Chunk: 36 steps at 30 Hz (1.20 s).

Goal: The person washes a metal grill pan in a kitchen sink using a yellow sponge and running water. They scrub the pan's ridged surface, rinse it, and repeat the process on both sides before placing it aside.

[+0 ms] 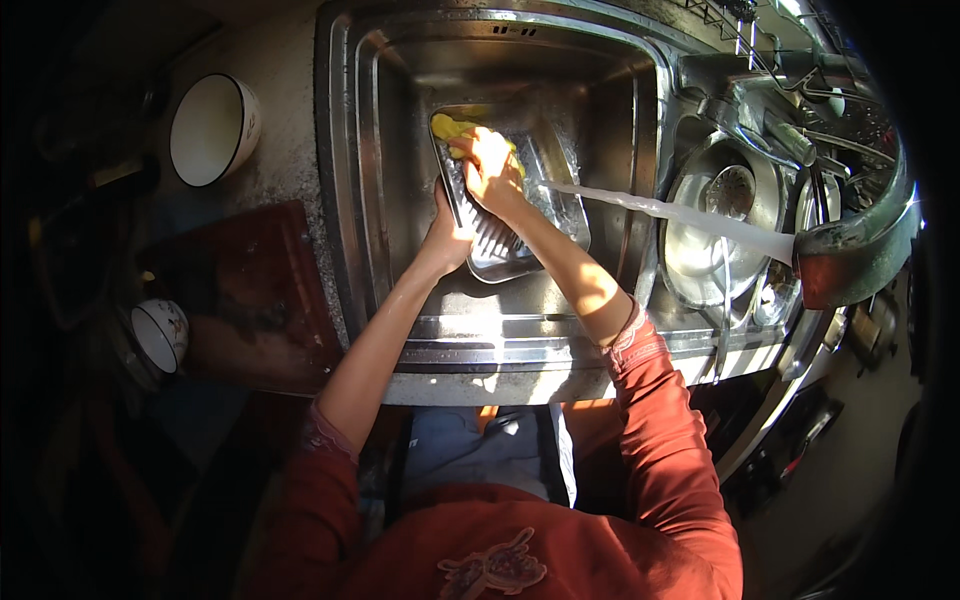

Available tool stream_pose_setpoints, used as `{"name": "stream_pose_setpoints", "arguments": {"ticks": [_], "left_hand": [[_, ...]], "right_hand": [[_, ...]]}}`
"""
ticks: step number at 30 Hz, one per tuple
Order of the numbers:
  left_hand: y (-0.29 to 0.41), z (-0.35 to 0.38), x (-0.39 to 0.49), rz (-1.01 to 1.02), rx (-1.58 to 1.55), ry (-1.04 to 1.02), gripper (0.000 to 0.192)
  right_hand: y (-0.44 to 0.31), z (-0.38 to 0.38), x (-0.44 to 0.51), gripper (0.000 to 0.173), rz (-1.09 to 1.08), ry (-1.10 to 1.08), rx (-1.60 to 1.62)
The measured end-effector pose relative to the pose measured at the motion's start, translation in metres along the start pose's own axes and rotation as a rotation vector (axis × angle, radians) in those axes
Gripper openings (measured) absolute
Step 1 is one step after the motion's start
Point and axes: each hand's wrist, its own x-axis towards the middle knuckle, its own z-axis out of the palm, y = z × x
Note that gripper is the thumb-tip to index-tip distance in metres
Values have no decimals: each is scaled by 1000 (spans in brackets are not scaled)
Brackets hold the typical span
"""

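A dark rectangular ribbed metal pan (499,244) lies tilted in the stainless steel sink (517,304). My left hand (448,238) grips its left rim, with part of the fingers hidden behind the wall. Inside the pan, my right hand (491,169) presses a yellow cloth (450,127) against the upper left part. From the faucet (847,255) at the right, a stream of water (660,206) runs leftwards across the sink to the pan, close to my right hand.
Right of the sink stand a metal basin (686,255) and several utensils, below a wire rack (727,30). On the left counter are a large white bowl with a dark rim (206,131), a reddish-brown board (247,285) and a smaller patterned bowl (157,337).
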Motion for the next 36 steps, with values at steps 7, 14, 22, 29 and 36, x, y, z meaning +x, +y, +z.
{"name": "stream_pose_setpoints", "arguments": {"ticks": [7,14,22,29,36], "left_hand": [[-16,-4,-4,23,243,91,79],[-35,-10,-3,-136,24,204,83],[-8,-10,-10,-309,-38,19,52],[-26,-19,2,-472,-122,-20,51],[-44,-5,8,-505,-232,37,72]], "right_hand": [[43,-2,-30,30,272,13,-418],[66,-46,-70,28,445,-274,-566],[9,-14,-56,33,301,-514,-121],[18,26,-42,30,-166,151,-477],[-18,-14,-46,29,282,-536,288]]}}
